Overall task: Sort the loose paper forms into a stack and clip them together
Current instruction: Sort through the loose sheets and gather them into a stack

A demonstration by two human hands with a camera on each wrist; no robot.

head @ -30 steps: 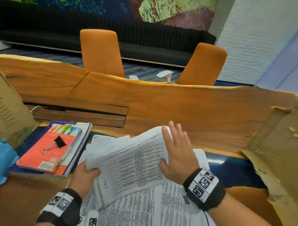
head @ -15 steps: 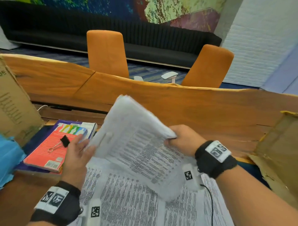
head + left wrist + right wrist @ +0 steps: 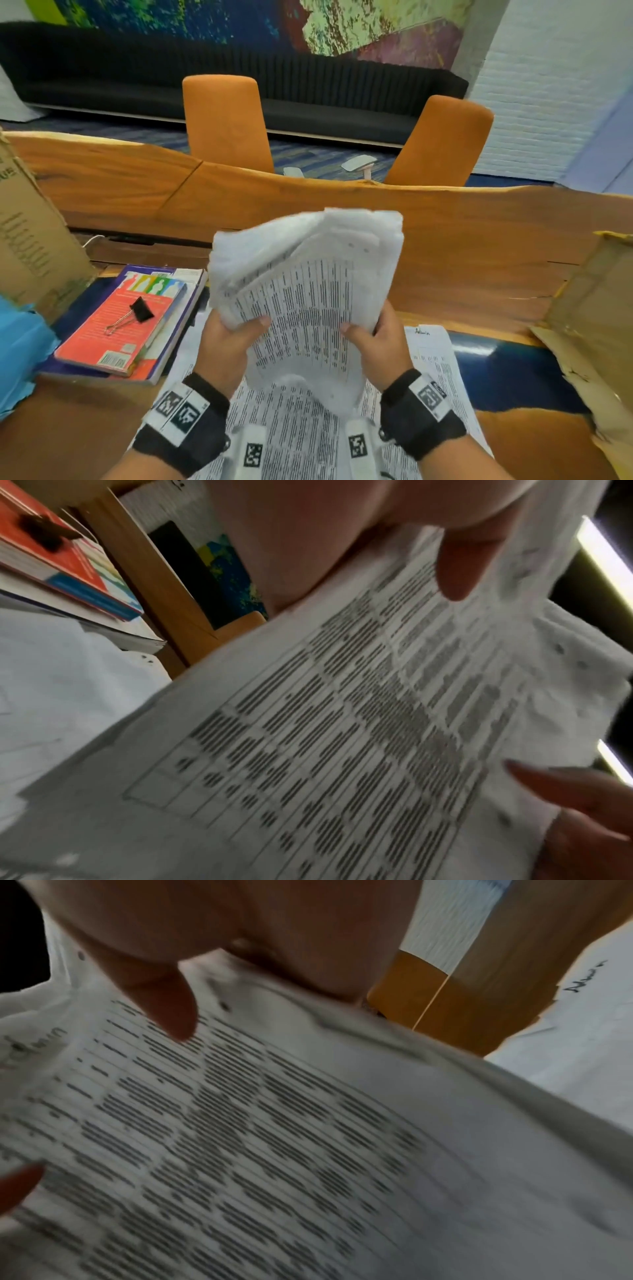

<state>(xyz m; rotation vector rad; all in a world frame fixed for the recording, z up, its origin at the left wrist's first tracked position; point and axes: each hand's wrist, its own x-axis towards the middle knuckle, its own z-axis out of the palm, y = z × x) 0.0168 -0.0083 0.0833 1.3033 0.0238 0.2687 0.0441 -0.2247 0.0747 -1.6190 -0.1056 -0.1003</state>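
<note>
The left hand (image 3: pixel 226 346) and right hand (image 3: pixel 378 346) each grip the forms (image 3: pixel 308 291) upright, thumbs in front; the clip (image 3: pixel 137 313) lies on a book (image 3: pixel 113 339).

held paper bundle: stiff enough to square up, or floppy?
Probably floppy: the paper bundle, gripped by the left hand and right hand, bows between them. Top edges look staggered, so sheets likely slide. Probably light for its size.

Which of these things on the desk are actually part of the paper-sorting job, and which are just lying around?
Part of the job:
- bundle of forms, gripped by the left hand and right hand
- loose forms on the table
- binder clip, lying on the books

Just lying about:
- books
- cardboard boxes
- orange chairs
</note>
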